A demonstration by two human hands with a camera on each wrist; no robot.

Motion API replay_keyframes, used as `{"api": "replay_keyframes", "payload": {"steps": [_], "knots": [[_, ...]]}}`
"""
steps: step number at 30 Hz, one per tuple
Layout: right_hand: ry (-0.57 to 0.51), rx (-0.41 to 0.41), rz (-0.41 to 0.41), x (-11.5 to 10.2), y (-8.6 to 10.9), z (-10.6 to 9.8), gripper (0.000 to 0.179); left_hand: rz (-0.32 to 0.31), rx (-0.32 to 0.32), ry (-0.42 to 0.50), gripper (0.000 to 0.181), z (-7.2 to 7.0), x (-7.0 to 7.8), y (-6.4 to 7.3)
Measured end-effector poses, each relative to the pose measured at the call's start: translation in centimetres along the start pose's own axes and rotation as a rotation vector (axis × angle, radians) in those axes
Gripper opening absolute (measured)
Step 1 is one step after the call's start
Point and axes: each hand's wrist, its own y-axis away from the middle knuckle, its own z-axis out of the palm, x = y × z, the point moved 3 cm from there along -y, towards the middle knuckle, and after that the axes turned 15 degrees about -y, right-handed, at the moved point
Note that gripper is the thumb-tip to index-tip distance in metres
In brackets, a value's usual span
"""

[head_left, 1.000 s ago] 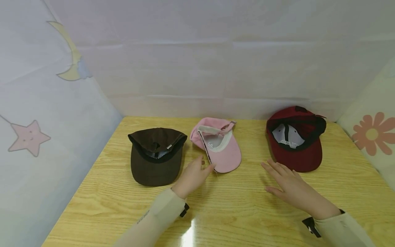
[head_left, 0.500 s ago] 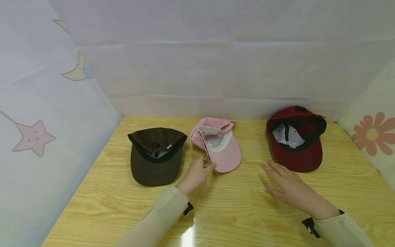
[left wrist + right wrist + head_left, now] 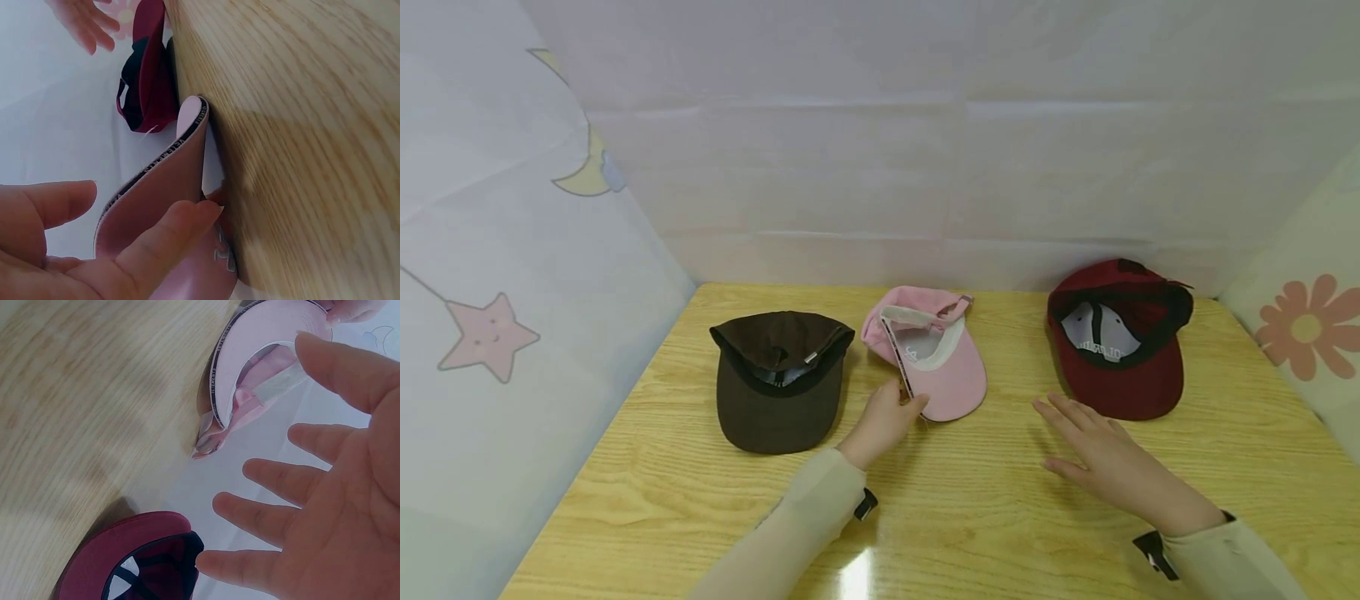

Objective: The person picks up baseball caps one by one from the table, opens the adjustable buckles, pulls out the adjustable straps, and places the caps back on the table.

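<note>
A pink cap (image 3: 955, 387) lies crown down at the middle back of the table, its inside and brim facing up. My left hand (image 3: 883, 421) is at the brim's near left edge. In the left wrist view its fingers (image 3: 156, 250) lie along the brim's outer side, while the thumb (image 3: 69, 200) stands apart above the edge. My right hand (image 3: 1105, 467) is held over the table with spread fingers, holding nothing, just in front of a dark red cap (image 3: 1138, 387). A dark brown cap (image 3: 778, 421) sits left of the pink one.
The wooden table (image 3: 970, 517) runs back to a pale cloth wall (image 3: 865, 167). Side walls carry a pink star (image 3: 490, 337) on the left and an orange flower (image 3: 1307, 327) on the right.
My left hand has moved slightly right and forward, so its thumb now overlaps the pink brim's edge. My right hand and the caps have hardly moved.
</note>
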Motion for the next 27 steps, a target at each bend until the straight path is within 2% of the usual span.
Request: {"api": "replay_keyframes", "payload": {"steps": [5,13,19,24,27], "knots": [[-0.001,0.004,-0.011,0.1,0.04,0.09,0.069,-0.018,-0.004,-0.015,0.029,0.12,-0.29,-0.42],[-0.025,-0.009,0.008,0.23,0.06,0.25,0.069,-0.015,-0.008,0.02,0.027,0.02,-0.31,-0.73],[-0.019,-0.007,0.011,0.17,0.08,0.22,0.069,-0.012,-0.021,0.043,0.012,0.06,-0.18,-0.79],[-0.022,-0.006,0.011,0.1,0.12,0.23,0.069,-0.009,-0.015,0.079,0.007,0.13,-0.26,-0.8],[-0.018,-0.005,0.012,0.05,0.16,0.25,0.069,-0.029,-0.017,0.12,0.007,0.13,-0.39,-0.71]]}}
